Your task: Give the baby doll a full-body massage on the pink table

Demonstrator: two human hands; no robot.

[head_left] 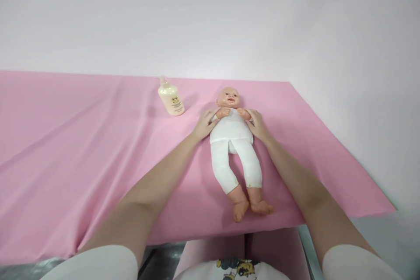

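Note:
A baby doll (231,129) with a white cloth body and bare plastic head, hands and feet lies on its back, its head toward the wall. My left hand (205,124) is closed about the doll's arm and side at the picture's left. On the opposite side, my right hand (258,125) grips the other arm in the same way. Both of the doll's small hands rest on its chest between mine. Some of my fingertips are hidden behind the doll's arms. Left of its head stands a pale yellow pump bottle (172,99) with a printed label.
A pink cloth (98,148) covers the table, with folds on the left side. White walls (147,22) rise behind the table and at its right. The table's front edge is just before my lap.

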